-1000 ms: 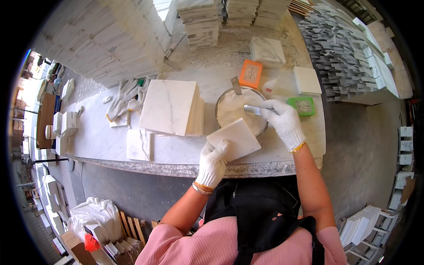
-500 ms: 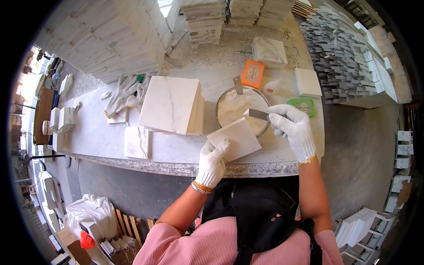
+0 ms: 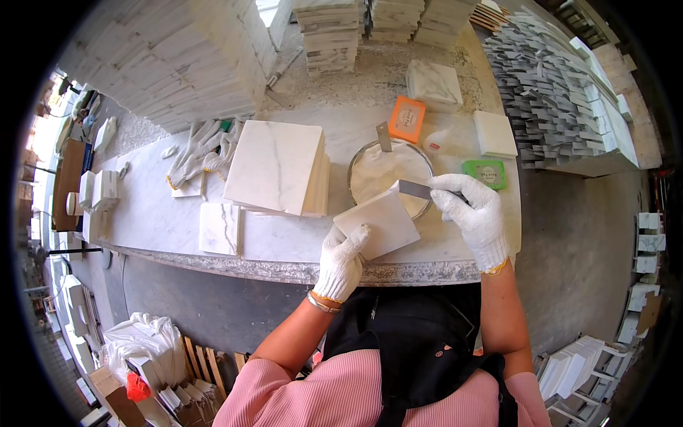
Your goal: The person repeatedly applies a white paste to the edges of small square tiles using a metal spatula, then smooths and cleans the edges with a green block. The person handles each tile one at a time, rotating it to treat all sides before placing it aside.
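Observation:
In a white knit glove, my left hand grips a square white marble tile by its near left corner, thumb on top. My right hand, gloved too, is closed round a flat metal putty knife. The knife's blade tip meets the tile's far corner. Behind the tile stands a round metal-rimmed pan of pale cream paste. A second metal blade rests upright at the pan's far rim. Left of the pan sits a stack of white marble tiles.
An orange box, a small whitish container and a green box lie right of the pan. Spare gloves and a single tile are to the left. Tall tile stacks stand at the back. The bench edge runs before me.
My right hand has shifted slightly down, and the putty knife's blade has turned flatter against the tile's far corner. My left hand and the tile have stayed nearly still.

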### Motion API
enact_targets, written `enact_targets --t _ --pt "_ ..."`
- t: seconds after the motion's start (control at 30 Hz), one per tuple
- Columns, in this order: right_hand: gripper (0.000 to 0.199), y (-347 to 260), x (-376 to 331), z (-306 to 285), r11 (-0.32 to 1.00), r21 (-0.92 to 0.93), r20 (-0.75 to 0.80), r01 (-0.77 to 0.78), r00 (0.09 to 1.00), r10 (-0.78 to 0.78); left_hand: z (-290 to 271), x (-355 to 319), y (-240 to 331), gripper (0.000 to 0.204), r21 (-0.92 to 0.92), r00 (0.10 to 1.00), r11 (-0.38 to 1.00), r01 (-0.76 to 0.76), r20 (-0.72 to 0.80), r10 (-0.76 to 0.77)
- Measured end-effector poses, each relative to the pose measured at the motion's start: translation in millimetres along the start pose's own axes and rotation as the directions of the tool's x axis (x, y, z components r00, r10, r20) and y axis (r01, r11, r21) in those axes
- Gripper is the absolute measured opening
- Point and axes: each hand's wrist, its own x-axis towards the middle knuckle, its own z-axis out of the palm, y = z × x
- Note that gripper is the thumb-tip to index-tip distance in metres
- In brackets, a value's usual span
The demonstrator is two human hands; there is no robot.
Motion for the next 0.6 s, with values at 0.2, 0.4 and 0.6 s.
enact_targets --t 0.2,0.4,0.6 --pt "0.017 10 1 0 0.979 -0.137 -0.057 0.151 0.985 -0.16 -2 1 -1 0.043 0.018 1.0 1.0 -0.01 -0.005 0.01" --pt "0.016 21 10 -2 0.965 -0.208 -0.083 0.158 0.98 -0.179 -2 1 -2 0.044 0.032 0.999 0.999 -0.033 -0.007 0.033" --pt "0.014 34 25 1 0.965 -0.259 -0.118 0.037 0.991 -0.07 -1 2 -2 0.044 0.026 0.999 1.0 -0.014 -0.034 0.015"
